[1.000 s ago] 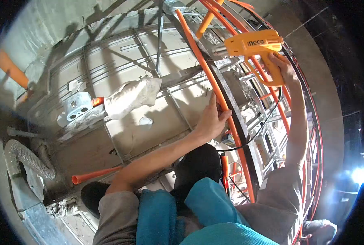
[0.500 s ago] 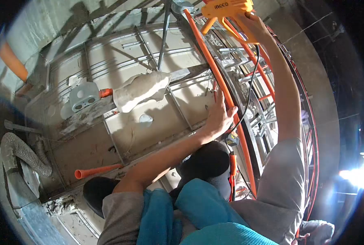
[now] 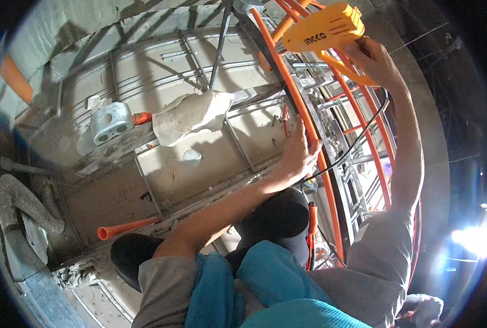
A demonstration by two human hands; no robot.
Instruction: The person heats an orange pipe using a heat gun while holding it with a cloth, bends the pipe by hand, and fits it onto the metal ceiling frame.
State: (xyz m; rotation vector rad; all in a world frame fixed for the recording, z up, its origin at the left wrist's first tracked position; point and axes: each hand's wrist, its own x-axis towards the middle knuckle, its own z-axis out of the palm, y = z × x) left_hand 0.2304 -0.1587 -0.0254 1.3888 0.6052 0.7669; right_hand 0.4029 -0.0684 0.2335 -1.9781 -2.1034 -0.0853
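A yellow heat gun (image 3: 326, 30) marked INGCO is at the upper right, gripped by its handle in my right hand (image 3: 373, 61). Its nozzle end points left, close to the top part of a long orange conduit pipe (image 3: 331, 199). Lower down, my left hand (image 3: 301, 156) is closed around that pipe, with the fingers partly hidden. The heat gun's black cord (image 3: 362, 133) runs down from the handle and passes near my left hand.
More orange pipes (image 3: 358, 106) and metal framing stand on the right. A grey box (image 3: 111, 123), white cloth bundle (image 3: 191, 117) and short orange pipe (image 3: 128, 227) lie left. A flexible duct (image 3: 27, 199) is at far left. Another person (image 3: 421, 310) is partly visible lower right.
My right hand has carried the heat gun right and slightly down, and its body is tilted differently. The cord has swung right. My left hand stays on the pipe.
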